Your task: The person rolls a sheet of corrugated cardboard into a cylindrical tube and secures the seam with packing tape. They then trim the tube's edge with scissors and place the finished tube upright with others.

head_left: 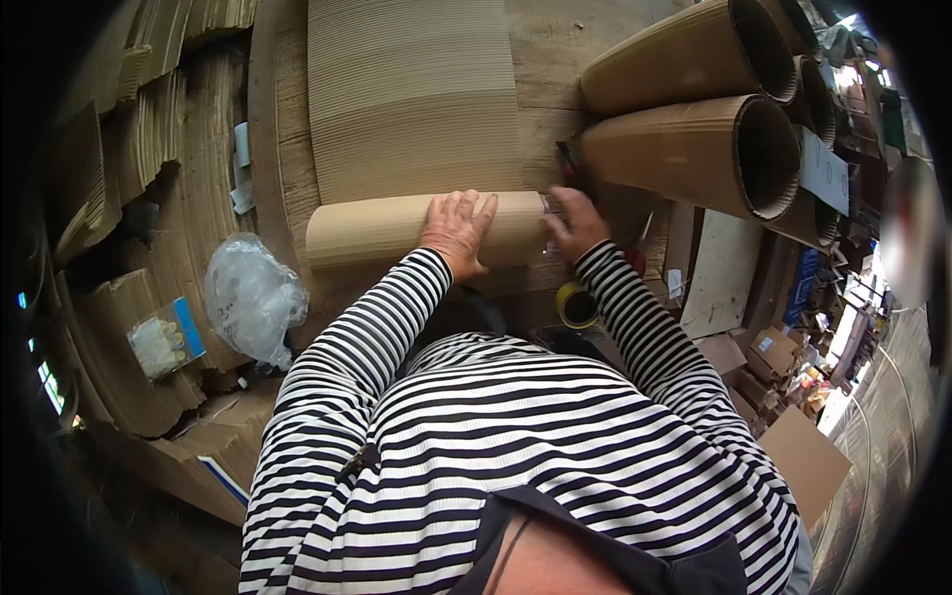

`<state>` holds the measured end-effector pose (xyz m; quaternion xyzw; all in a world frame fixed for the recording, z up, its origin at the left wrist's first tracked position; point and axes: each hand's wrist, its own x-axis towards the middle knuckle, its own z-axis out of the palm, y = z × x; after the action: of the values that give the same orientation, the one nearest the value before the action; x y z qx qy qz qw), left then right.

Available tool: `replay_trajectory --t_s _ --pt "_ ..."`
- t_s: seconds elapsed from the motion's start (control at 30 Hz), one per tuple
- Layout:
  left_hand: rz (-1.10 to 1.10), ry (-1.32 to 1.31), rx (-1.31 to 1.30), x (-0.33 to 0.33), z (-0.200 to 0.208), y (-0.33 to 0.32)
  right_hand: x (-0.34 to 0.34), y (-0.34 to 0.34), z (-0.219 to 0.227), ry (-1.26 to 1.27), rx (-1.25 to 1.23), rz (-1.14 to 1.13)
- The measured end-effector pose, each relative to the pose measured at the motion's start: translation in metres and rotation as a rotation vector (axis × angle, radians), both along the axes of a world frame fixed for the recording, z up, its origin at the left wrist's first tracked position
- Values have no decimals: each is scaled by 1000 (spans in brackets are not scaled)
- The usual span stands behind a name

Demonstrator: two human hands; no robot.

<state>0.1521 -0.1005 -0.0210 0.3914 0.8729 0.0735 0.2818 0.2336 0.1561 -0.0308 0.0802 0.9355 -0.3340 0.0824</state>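
Two bare hands, well apart, work along a cardboard roll (367, 226) lying crosswise at the near side of a wooden table (563, 59), as seen from where I stand. The left hand (458, 233) lies spread on top of the roll, not clamped; the right hand (577, 226) curls at its right end by something clear and shiny, and whether it grips anything I cannot tell. Beyond the roll, a ribbed sheet (412, 89) stretches across the table. Wide tubes (664, 149) crowd the right side, piled on one another, their mouths facing right and limiting the room there. By the right forearm, which partly blocks the view, sits a yellow tape roll (573, 305). Stacked cardboard (203, 178) lines the left, with a clear plastic bag (256, 297) bunched near the left forearm and a packet (164, 342) farther out. Small boxes (778, 352) clutter the lower right.
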Motion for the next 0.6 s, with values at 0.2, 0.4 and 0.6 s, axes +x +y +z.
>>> replay_trajectory --t_s 0.2,0.4,0.6 --pt "4 19 29 10 -2 -1 -33 40 -16 -695 481 -176" --pt "40 78 70 27 -10 -8 -41 38 -22 -612 357 -64" --pt "13 26 37 43 -23 -9 -78 0 -3 -296 -220 -20"
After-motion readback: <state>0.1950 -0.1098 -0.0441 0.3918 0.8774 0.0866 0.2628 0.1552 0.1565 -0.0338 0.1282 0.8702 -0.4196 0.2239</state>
